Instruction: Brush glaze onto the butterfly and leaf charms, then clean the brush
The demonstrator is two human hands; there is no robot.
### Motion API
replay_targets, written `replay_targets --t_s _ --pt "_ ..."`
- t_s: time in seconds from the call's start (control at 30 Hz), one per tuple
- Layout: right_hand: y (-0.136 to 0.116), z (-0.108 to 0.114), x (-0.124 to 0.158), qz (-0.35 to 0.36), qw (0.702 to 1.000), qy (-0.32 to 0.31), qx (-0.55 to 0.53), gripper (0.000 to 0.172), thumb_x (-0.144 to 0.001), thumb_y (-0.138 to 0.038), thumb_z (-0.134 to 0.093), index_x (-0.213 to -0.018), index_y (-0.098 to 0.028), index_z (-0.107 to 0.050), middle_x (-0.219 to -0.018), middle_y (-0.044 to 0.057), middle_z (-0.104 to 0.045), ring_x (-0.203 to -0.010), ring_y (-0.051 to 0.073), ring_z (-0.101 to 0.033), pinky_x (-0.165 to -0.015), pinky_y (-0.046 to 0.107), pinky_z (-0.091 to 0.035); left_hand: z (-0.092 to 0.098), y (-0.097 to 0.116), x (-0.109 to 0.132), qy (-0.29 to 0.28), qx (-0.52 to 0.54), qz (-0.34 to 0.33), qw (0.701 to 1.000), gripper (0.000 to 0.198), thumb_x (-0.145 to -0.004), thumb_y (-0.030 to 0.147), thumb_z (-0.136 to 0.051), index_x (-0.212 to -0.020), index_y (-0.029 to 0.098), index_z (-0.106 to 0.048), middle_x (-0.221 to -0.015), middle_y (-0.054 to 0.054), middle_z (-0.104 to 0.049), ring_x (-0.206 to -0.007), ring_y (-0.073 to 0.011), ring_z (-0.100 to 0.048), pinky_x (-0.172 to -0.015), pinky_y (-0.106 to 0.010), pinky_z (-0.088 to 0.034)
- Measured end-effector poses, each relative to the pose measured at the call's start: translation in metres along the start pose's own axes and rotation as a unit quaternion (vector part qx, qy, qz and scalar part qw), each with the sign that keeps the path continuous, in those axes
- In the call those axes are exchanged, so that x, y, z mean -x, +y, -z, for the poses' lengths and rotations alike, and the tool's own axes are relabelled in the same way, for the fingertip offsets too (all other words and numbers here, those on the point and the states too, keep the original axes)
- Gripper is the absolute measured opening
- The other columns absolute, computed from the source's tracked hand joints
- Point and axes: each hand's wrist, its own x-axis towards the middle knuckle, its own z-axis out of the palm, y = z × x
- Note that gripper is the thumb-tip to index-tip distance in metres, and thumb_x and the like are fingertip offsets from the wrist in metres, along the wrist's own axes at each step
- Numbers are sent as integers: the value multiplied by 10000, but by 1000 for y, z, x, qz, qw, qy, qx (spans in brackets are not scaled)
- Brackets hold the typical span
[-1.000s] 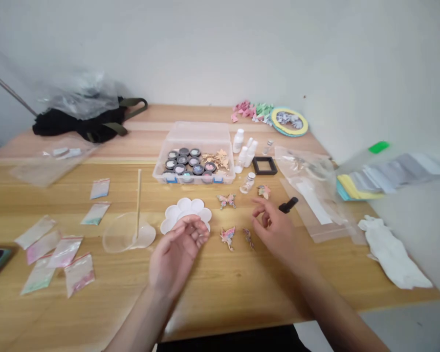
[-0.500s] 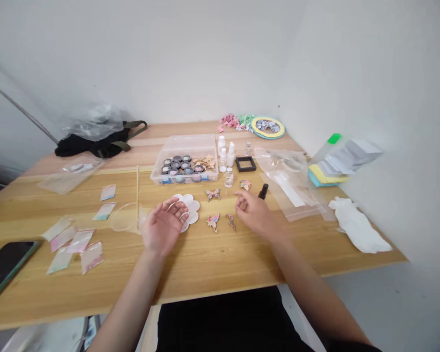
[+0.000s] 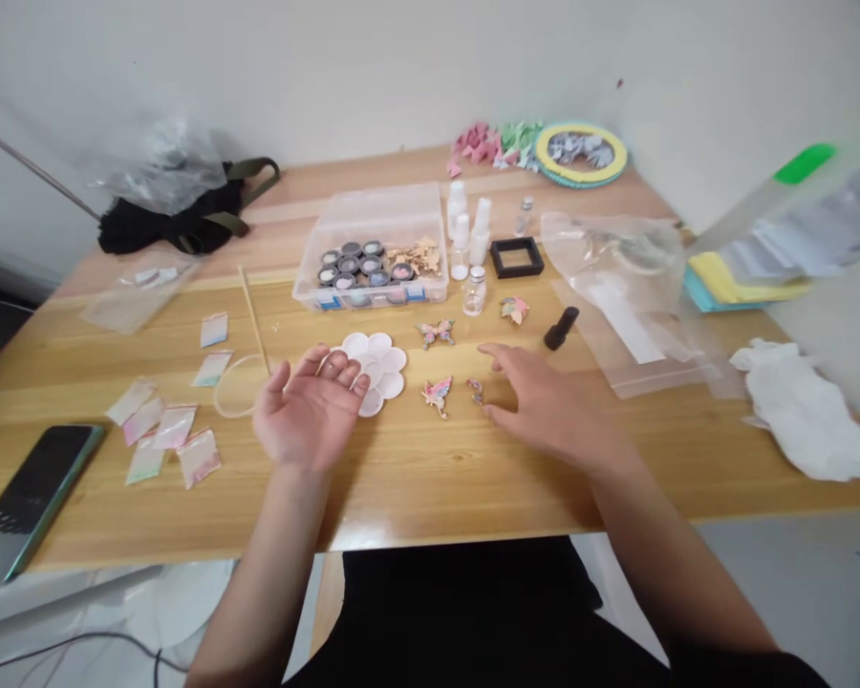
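Spreading right hand (image 3: 548, 406) wider than moment ago, palm down, empty, fingertips just beside small butterfly charm (image 3: 475, 390). Pink butterfly charm (image 3: 437, 395) left of right hand, between both hands. Left hand (image 3: 311, 413) palm up, open, empty, fingers lightly curled, tips over white flower-shaped palette (image 3: 392, 385). Both hands low over tabletop (image 3: 416, 487). Black cap (image 3: 560, 328) beyond right hand.
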Motion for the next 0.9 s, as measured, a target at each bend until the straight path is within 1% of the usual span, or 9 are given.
replay_targets --t_s 0.07,0.13,0.23,0.33,0.47,0.57,0.77,0.83,0.9 --pt "-2 -2 -1 21 1000 -14 3 660 -755 -211 -658 -1385 -178 -462 -1278 145 -629 -1210 329 -582 -1036 543 -456 0 0 1 -14 9 2 1000 266 -815 379 -568 -747 153 -692 -716 -39 -625 -671 -141 -588 -657 -286 -519" --pt "-5 -7 -4 71 997 -12 10 696 -771 -250 -666 -1418 -181 -417 -1340 140 -593 -1268 325 -538 -1076 557 -420 1 0 1 -25 17 8 1000 240 -796 363 -596 -753 149 -696 -718 -35 -625 -678 -141 -594 -664 -285 -527" --pt "-12 -18 -8 171 985 6 32 647 -824 -281 -616 -1418 -150 -397 -1367 158 -571 -1265 316 -530 -1048 554 -445 1 -1 2 -42 24 23 999 215 -745 361 -670 -764 150 -705 -720 -29 -629 -685 -138 -601 -674 -278 -538" --pt "-15 -28 -13 220 975 3 42 588 -822 -215 -563 -1385 -108 -432 -1309 185 -597 -1204 317 -560 -1007 538 -473 2 -3 2 -69 32 37 996 247 -678 375 -747 -768 147 -715 -714 -23 -629 -689 -137 -603 -675 -274 -544" --pt "-11 -35 -21 229 973 -17 6 627 -774 -158 -561 -1385 -104 -430 -1307 181 -595 -1207 314 -550 -1012 521 -469 3 -4 2 -88 39 55 994 256 -661 368 -772 -781 147 -725 -724 -21 -638 -703 -136 -602 -685 -272 -548" --pt "-7 -39 -25 229 973 -23 -15 675 -763 -157 -574 -1411 -138 -388 -1246 143 -621 -1176 302 -559 -1007 518 -466 2 -5 4 -91 41 57 993 257 -665 368 -768 -790 146 -732 -723 -24 -642 -704 -136 -598 -681 -267 -543" --pt "-6 -42 -28 238 971 2 -36 745 -774 -155 -583 -1455 -226 -289 -1125 87 -637 -1076 270 -592 -956 503 -484 1 -5 6 -97 33 59 993 242 -689 371 -735 -783 148 -725 -718 -23 -629 -706 -130 -596 -686 -255 -529" --pt "-9 -40 -26 242 969 25 -47 752 -788 -160 -588 -1463 -239 -268 -1098 80 -637 -1048 260 -603 -942 496 -490 1 -5 5 -92 2 53 994 246 -710 389 -697 -799 161 -718 -748 -30 -633 -738 -136 -610 -711 -261 -526" --pt "-13 -36 -22 255 963 61 -62 752 -795 -164 -595 -1466 -238 -262 -1080 78 -642 -1021 253 -615 -921 486 -503 3 -6 4 -105 -109 13 988 272 -792 421 -570 -831 180 -691 -798 -41 -637 -778 -149 -626 -727 -282 -521"
